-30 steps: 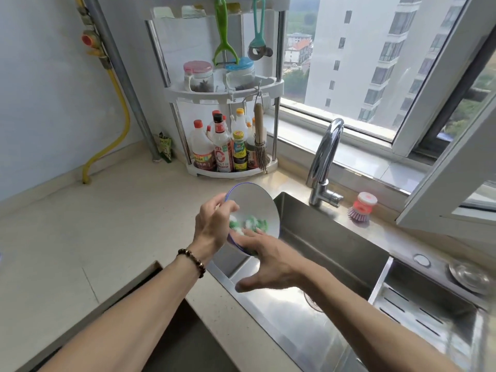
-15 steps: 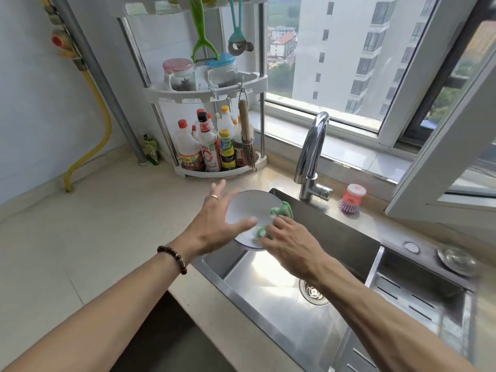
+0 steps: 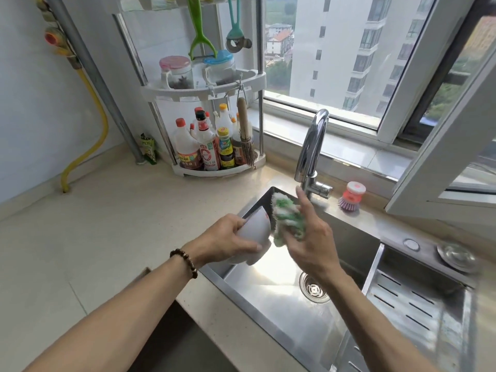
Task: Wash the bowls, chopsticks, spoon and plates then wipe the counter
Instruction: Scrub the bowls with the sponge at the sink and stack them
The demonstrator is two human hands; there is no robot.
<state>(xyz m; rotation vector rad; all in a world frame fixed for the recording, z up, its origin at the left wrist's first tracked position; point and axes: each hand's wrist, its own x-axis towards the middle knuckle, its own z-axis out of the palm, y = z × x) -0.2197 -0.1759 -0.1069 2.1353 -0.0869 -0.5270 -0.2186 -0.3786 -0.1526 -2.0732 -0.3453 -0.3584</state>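
— See that? The left hand [image 3: 228,237] has the small white ceramic bowl [image 3: 255,232] tipped on its side over the steel sink [image 3: 281,304], fingers curled round the outer wall with the thumb laid along the lower edge.

— And the right hand [image 3: 311,237]?

— Just beside it, nearly touching. It's holding the green-and-white fluffy scrubbing cloth [image 3: 287,218] against its palm, index finger sticking up, the other fingers loosely curled round the wad. The cloth sits right at the bowl's rim, between the two hands.

— That bowl looks light enough.

— Light, I'd say, but stiff and breakable, and probably slick if it's wet and soapy. Over a hard steel basin a slip could chip it. I'd keep hold as that left hand does: wrapped round the wall, thumb braced against the rim, not pinched at one edge.

— The cloth's the easy part.

— Soft, squashy, it'll mould into the hollow of the bowl. Bunched in the palm seems right; it can't really be dropped badly.

— Is water running from the chrome tap [image 3: 311,146] beyond the right hand?

— I can't tell; I see no stream. The beige tabletop [image 3: 107,237], left of the left hand, still needs wiping, I'd guess.
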